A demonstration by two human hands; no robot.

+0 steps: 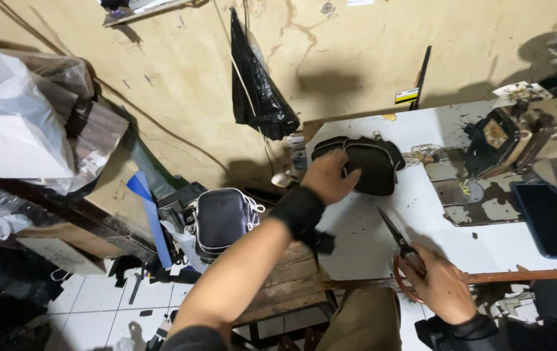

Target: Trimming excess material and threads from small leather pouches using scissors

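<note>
A dark, rectangular phone screen (pixel 553 220) is lying flat at the right edge of the frame, on the white table (pixel 369 234), showing nothing lit. A small yellow, black and white label (pixel 406 96) is sticking to the wall at upper centre-right, beside a black strip. A black plastic bag (pixel 259 84) is hanging from the wall at upper centre. Clear and white plastic bags (pixel 18 110) holding pale boxes are piling up at upper left.
</note>
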